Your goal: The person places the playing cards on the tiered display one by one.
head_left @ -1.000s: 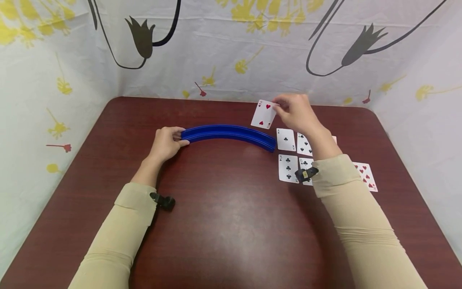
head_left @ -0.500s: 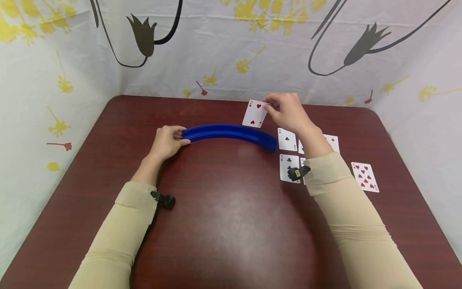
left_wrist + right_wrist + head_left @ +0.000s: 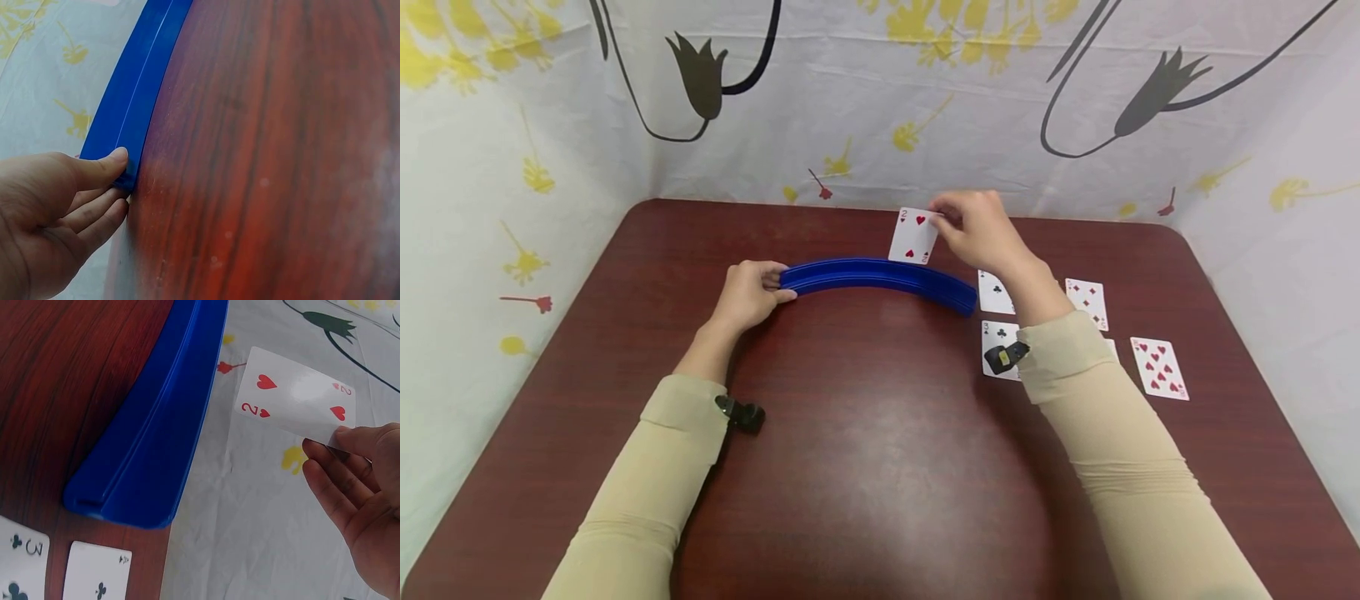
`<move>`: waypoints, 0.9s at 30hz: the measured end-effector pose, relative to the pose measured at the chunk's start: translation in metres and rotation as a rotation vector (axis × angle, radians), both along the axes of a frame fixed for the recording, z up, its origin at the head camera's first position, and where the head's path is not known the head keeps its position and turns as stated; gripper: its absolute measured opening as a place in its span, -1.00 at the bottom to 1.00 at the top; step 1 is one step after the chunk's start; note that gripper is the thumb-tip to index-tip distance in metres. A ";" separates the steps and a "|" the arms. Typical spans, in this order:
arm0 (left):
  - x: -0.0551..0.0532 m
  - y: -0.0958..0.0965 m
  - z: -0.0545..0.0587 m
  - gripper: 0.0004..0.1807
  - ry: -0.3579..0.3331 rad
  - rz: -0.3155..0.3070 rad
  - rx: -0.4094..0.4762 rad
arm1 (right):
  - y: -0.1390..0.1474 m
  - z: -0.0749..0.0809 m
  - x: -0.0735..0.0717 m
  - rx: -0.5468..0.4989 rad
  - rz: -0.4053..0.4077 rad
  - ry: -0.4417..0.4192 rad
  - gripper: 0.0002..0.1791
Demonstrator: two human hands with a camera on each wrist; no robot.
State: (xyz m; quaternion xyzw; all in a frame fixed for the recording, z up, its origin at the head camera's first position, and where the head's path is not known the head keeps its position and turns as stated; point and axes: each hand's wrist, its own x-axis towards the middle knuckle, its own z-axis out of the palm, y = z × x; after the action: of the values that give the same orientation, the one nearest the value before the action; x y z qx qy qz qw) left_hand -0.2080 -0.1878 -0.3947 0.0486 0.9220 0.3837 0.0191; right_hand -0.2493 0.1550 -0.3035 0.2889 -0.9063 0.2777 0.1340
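A curved blue card holder with a groove along its length lies across the far middle of the table. My left hand grips its left end, thumb on the front side, as the left wrist view also shows. Between thumb and fingers my right hand pinches the two of hearts by its upper right corner. The card is held up just behind the holder, face toward me. In the right wrist view the two of hearts is apart from the holder.
Face-up cards lie at the right: an ace of clubs, a three of clubs, a diamond card and a heart card. My right forearm hides others. A patterned white cloth hangs behind the brown table.
My right hand has carried the two of hearts leftward, from near the holder's right end toward its middle. The left hand and the holder have stayed in place.
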 end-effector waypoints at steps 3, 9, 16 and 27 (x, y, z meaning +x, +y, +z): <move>0.000 0.000 0.000 -0.55 0.003 -0.002 -0.002 | -0.005 0.000 0.000 0.005 0.008 -0.012 -0.83; -0.001 0.001 0.000 -0.57 0.012 -0.002 0.006 | -0.014 0.001 -0.001 0.003 0.021 -0.034 -0.83; -0.002 0.000 -0.001 -0.58 0.016 0.003 0.007 | -0.024 0.001 -0.002 0.021 0.039 -0.020 -0.82; 0.000 0.000 -0.001 -0.58 0.004 -0.002 0.018 | -0.039 0.003 0.000 0.007 0.071 -0.049 -0.83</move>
State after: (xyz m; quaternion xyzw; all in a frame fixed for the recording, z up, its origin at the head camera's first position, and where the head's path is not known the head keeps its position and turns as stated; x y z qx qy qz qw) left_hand -0.2083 -0.1877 -0.3952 0.0506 0.9185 0.3917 0.0171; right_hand -0.2492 0.1158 -0.3006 0.3146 -0.8995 0.2861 0.1006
